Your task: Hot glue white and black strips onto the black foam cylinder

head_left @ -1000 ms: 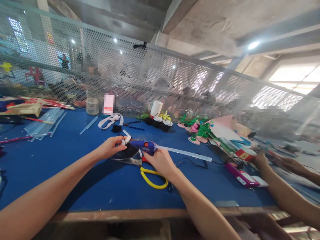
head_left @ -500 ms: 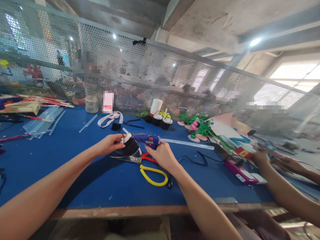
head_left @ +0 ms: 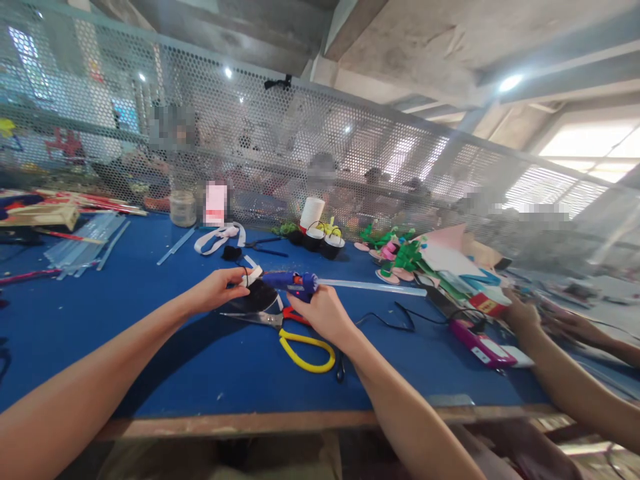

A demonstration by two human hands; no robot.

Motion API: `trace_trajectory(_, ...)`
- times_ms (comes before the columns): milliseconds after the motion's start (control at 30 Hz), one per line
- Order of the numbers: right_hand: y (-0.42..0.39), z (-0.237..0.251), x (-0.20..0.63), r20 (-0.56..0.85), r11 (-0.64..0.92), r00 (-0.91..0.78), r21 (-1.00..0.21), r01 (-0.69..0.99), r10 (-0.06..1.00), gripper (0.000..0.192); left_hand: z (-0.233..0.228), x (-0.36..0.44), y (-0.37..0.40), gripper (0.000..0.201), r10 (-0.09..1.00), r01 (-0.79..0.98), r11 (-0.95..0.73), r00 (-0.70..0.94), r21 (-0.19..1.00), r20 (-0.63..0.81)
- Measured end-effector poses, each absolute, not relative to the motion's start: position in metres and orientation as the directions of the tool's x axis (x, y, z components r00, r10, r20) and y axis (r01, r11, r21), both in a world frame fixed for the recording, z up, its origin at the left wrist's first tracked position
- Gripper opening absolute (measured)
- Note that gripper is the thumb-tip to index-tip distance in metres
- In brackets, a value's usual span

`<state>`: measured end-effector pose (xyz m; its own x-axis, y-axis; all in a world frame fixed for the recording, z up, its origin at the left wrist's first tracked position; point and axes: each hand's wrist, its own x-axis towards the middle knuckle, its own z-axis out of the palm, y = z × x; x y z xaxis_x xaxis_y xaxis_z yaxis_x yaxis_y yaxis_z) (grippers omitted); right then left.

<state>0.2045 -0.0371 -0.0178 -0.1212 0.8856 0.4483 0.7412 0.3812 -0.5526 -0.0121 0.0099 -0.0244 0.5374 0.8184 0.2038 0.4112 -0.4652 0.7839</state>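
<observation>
Head camera: right hand (head_left: 325, 312) grips the blue glue gun (head_left: 290, 281), nozzle at the black-and-white piece (head_left: 257, 288) pinched in the left hand (head_left: 217, 290) above the worktop (head_left: 150, 347); gluing looks underway, needing steady pressure.

Matt blue table covering (head_left: 150, 333), perhaps felt, glossy plastic glue gun (head_left: 287, 281), metal-bladed scissors (head_left: 280, 330), perforated metal screen (head_left: 300, 147)

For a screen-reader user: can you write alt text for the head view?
Over a blue table, the right hand grips a blue glue gun, nozzle toward a black-and-white piece pinched by the left hand. Yellow-handled scissors lie beneath.
</observation>
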Motion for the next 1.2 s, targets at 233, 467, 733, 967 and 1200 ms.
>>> trace_trajectory(233, -0.036, -0.018, 0.205, 0.460, 0.365, -0.088, -0.557, 0.746, 0.883, 0.017, -0.024, -0.012, 0.010, 0.034, 0.821, 0.423, -0.477, 0.526, 0.770, 0.219)
trace_trajectory(467, -0.038, -0.016, 0.206, 0.452, 0.371, -0.101, -0.562, 0.739, 0.886, 0.019, -0.023, -0.011, 0.008, 0.039, 0.813, 0.435, -0.490, 0.540, 0.755, 0.217)
trace_trajectory(733, -0.038, -0.015, 0.206, 0.413, 0.349, -0.113, -0.558, 0.753, 0.904, 0.017, -0.025, -0.012, 0.010, 0.038, 0.800, 0.447, -0.509, 0.561, 0.736, 0.212)
trace_trajectory(967, -0.043, -0.017, 0.201, 0.477, 0.414, -0.162, -0.490, 0.767, 0.864, 0.014, -0.025, -0.009, 0.008, 0.033, 0.787, 0.437, -0.531, 0.573, 0.726, 0.230)
trace_trajectory(1200, -0.048, -0.021, 0.195, 0.457, 0.418, -0.193, -0.463, 0.782, 0.868, 0.010, -0.023, -0.008, 0.008, 0.032, 0.774, 0.481, -0.576, 0.580, 0.661, 0.253)
